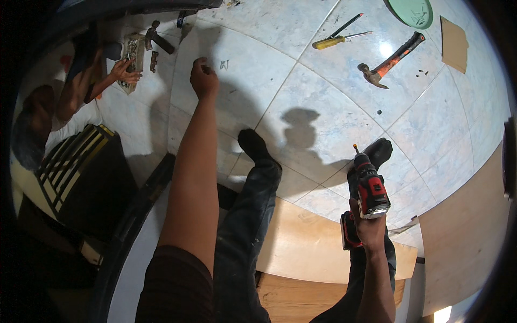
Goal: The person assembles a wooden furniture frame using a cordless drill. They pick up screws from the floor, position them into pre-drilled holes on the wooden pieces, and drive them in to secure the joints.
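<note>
My right hand (370, 229) grips a red and black cordless drill (371, 189) above my right leg. A bit with a yellowish tip points away from me out of its chuck. My left hand (204, 81) reaches far forward over the tiled floor with its fingers curled in; what they hold, if anything, is hidden. Just right of it lie a few small metal fasteners (224, 64), either screws or nails. A claw hammer (390, 62) with an orange and black handle rests on the tiles, farther off to the right.
A yellow-handled screwdriver (329, 42), a dark pencil-like rod (347, 25), a green tray (417, 13) and a cardboard piece (454, 45) lie at the far side. On the left, a co-worker's hand (127, 72) is at a hardware box (131, 48), beside another hammer (158, 39). Wooden panels (301, 242) lie beneath me.
</note>
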Motion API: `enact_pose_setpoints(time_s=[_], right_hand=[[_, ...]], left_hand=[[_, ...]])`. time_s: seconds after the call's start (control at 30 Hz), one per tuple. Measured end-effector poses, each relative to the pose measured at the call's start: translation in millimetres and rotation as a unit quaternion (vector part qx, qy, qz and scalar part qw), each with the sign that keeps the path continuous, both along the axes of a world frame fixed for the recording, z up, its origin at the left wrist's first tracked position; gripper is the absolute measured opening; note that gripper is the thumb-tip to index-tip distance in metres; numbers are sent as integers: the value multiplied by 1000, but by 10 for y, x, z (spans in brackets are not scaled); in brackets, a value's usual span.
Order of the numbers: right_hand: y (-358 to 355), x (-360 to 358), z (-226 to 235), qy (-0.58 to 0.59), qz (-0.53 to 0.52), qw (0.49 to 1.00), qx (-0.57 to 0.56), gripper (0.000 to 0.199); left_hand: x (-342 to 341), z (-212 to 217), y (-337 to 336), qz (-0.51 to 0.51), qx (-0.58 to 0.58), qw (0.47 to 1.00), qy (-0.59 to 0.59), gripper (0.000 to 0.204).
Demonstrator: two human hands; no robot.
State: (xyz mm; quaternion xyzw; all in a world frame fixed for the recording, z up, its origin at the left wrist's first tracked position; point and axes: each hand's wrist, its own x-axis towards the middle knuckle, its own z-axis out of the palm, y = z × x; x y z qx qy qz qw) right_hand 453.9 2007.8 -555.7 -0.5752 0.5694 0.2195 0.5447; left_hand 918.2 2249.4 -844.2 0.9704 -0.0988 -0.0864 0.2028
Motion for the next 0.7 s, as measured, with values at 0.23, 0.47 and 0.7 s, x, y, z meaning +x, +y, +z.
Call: enact_pose_setpoints(time_s=[0.23, 0.47, 0.7], right_hand=[[-25, 36, 22, -47, 32, 998, -6, 47], [-20, -29, -32, -55, 57, 996, -41, 45], [-46, -109, -63, -97, 59, 992, -62, 45]], left_hand=[[-349, -92, -96, 25, 48, 998, 8, 35], [-589, -183, -303, 16, 29, 998, -59, 29], [-704, -292, -272, 54, 44, 995, -76, 21]])
